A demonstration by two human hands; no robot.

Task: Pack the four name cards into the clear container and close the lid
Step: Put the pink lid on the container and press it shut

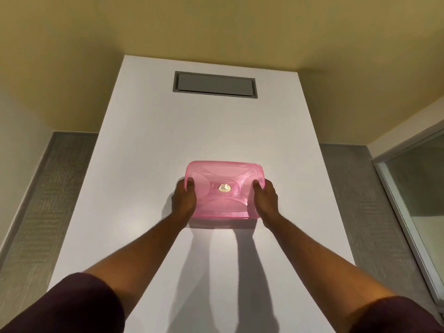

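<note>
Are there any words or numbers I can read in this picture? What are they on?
None can be read.
Gold sticker in the middle of the pink lid: print too small and blurred to read.
White table, grey hatch: no text on them.

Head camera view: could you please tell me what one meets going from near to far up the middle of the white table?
Sleeves → left hand and right hand, level with each other, gripping the pink container → bare white table → grey hatch → yellow wall.
</note>
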